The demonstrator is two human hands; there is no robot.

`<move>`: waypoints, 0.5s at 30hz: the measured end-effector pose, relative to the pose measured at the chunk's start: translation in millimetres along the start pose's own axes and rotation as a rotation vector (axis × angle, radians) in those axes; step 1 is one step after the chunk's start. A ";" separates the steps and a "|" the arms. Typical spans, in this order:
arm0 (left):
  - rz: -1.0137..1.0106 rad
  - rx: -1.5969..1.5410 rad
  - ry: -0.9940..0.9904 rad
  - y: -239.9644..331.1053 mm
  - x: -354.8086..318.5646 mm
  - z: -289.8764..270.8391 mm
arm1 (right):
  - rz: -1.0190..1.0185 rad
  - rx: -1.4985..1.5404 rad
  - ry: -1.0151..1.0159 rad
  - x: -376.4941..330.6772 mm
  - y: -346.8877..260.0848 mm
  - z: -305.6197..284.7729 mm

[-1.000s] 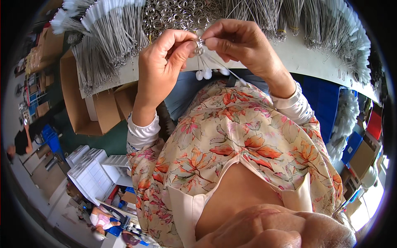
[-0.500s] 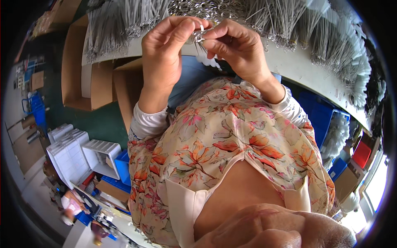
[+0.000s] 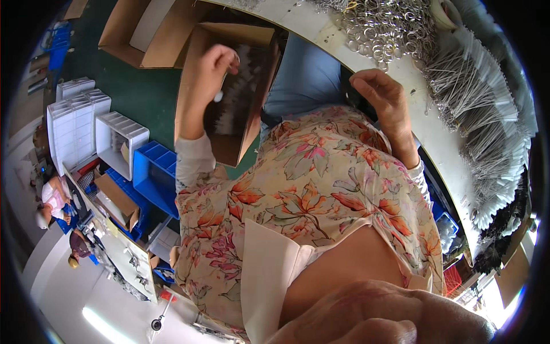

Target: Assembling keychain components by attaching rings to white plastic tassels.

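The two hands are apart. The left hand (image 3: 219,61) is above an open cardboard box (image 3: 243,34), its fingers curled; a small white tip (image 3: 218,97) shows just below it, but blur hides the grip, so I cannot tell what is held. Under this hand, whitish pieces (image 3: 234,102) lie inside the box. The right hand (image 3: 382,97) is near the table (image 3: 444,140) edge, fingers loosely bent, with metal rings (image 3: 389,34) beyond its fingertips and thin wire brushes (image 3: 467,80) to its right.
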State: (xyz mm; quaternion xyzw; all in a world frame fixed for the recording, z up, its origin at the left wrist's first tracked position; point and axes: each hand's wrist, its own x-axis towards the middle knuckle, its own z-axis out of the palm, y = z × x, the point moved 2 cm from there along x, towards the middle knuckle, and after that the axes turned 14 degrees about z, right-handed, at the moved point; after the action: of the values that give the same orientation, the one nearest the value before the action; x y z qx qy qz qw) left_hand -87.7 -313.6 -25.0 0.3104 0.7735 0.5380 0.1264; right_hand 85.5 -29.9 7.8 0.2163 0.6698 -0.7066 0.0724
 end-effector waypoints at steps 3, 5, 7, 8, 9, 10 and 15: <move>-0.070 0.475 -0.112 -111.1 -34.7 24.8 | 0.144 0.027 -0.106 5.8 9.0 6.7; -0.068 0.648 -0.149 -169.5 -43.0 41.8 | 0.172 -0.002 -0.124 8.5 10.9 9.4; 0.022 0.774 -0.258 -207.3 -35.4 56.0 | 0.205 -0.032 -0.128 12.1 13.2 11.2; 0.035 0.757 -0.264 -210.9 -15.9 61.4 | 0.224 -0.037 -0.107 11.4 11.7 9.2; 0.031 0.776 -0.283 -210.8 6.7 64.3 | 0.243 -0.039 -0.090 12.6 12.5 7.8; 0.028 0.796 -0.303 -215.1 27.5 69.3 | 0.248 -0.042 -0.071 13.7 14.3 6.1; 0.061 0.524 0.038 -327.9 13.4 110.0 | 0.289 -0.014 -0.147 -7.3 6.9 1.7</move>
State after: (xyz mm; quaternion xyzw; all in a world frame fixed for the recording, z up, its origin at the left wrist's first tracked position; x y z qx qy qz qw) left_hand -152.7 -297.3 -364.5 0.3454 0.8790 0.3286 0.0109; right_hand 94.5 -33.5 4.4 0.2575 0.6295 -0.6981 0.2237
